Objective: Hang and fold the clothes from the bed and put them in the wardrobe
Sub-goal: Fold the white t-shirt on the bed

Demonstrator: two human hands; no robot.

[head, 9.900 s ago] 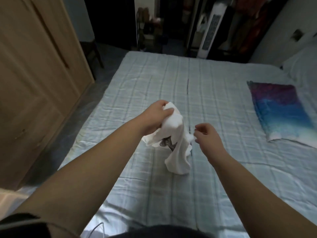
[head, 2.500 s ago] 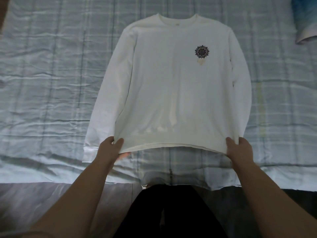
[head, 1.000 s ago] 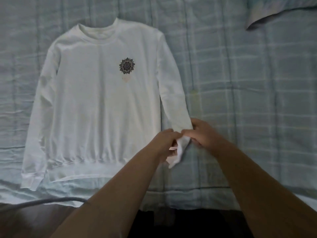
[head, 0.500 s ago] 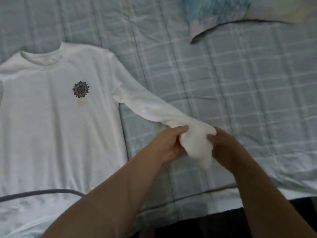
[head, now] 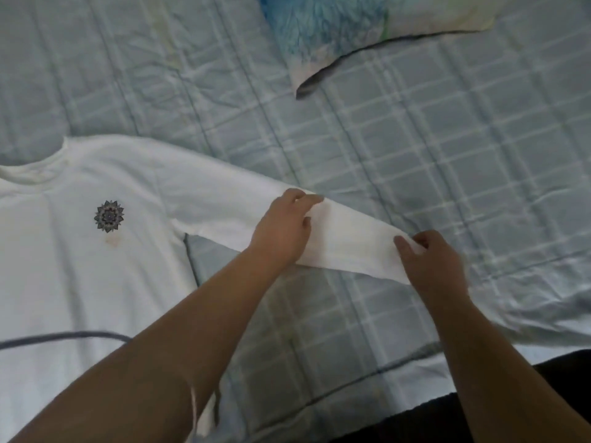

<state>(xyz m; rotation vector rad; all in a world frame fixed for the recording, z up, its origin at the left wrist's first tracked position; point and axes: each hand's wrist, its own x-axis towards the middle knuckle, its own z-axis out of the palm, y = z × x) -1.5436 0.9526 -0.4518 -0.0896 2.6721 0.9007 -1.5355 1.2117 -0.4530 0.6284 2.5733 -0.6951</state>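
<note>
Bed (head: pixel 447 155), pale blue checked cover, creased all over.

White sweatshirt (head: pixel 80 266) lies flat and front up on the left part, with a dark round print on the chest. One sleeve (head: pixel 224 212) reaches out to the right over the cover. Blue-patterned pillow (head: pixel 335 30) at the far side, its near corner curled up.

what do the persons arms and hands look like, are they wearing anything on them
Both forearms are bare as far as the frame reaches, with no sleeve in view. The left hand and right hand wear no gloves, and no watch, bracelet or ring shows on the sides facing the camera. At the lower right edge some dark clothing on the person shows.
</note>
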